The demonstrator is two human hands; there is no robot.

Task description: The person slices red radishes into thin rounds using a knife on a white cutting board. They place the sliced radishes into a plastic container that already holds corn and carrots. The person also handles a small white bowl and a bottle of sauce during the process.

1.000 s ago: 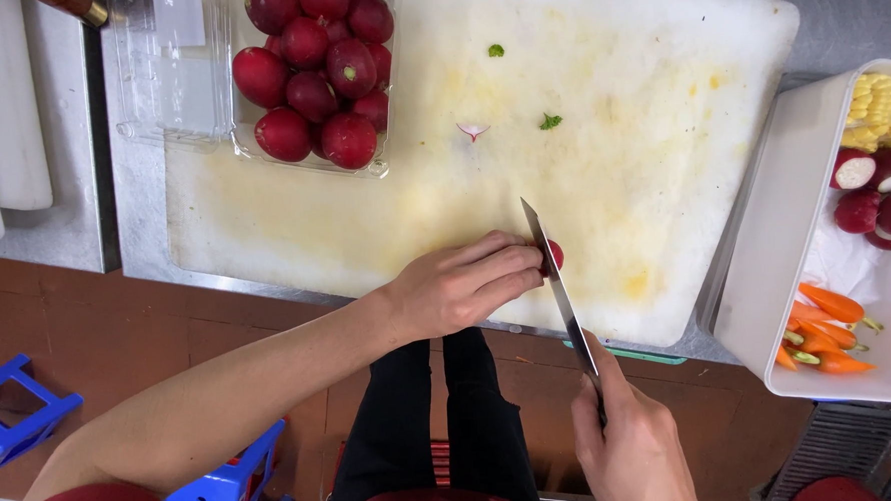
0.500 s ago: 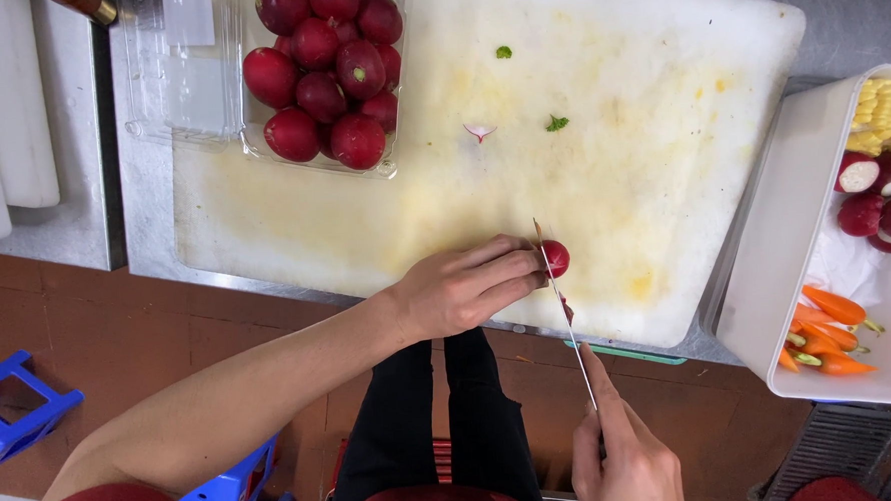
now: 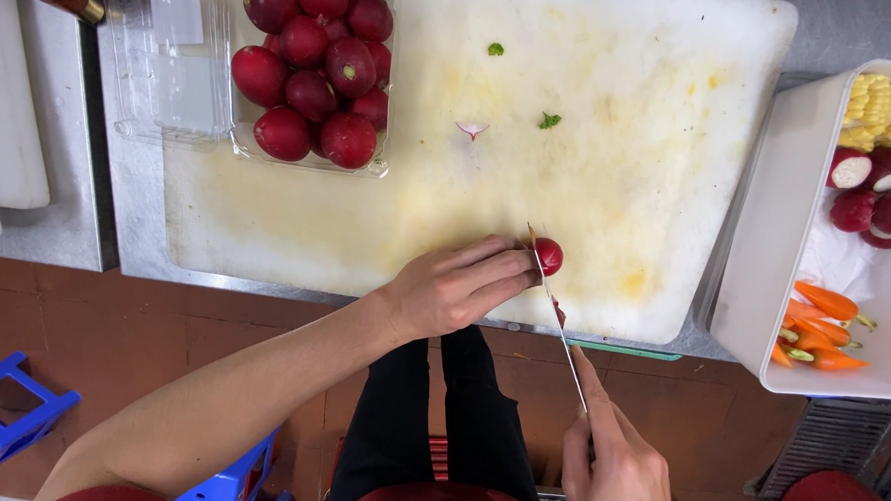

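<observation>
One radish (image 3: pixel 549 256) on board (image 3: pixel 662 171), near front edge, pinned by left hand (image 3: pixel 457 288) fingertips. Right hand (image 3: pixel 615 464) grips knife (image 3: pixel 559 316); blade edge on radish, beside fingertips.

A working kitchen: a stained white cutting board (image 3: pixel 364 224) on a steel worktop (image 3: pixel 135 244), a clear tub of radishes (image 3: pixel 318 76) at 11 o'clock, a white tray (image 3: pixel 767 267) of cut vegetables at 3 o'clock.
</observation>
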